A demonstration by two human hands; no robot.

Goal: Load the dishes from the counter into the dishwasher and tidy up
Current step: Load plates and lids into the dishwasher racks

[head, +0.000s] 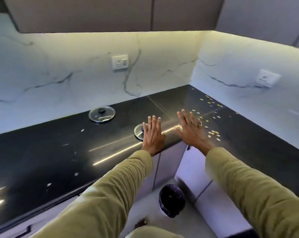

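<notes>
Left hand (153, 133) half-hiding glass lid (138, 131)

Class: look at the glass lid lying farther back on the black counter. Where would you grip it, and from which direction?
Grip the black knob at the centre of the glass lid, coming straight down from above. The lid lies flat on the counter with the knob up, and its thin rim offers no easy purchase.

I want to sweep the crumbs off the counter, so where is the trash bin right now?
In the head view the trash bin stands on the floor below the counter corner, between the person's two forearms, beside the cabinet fronts.
</notes>
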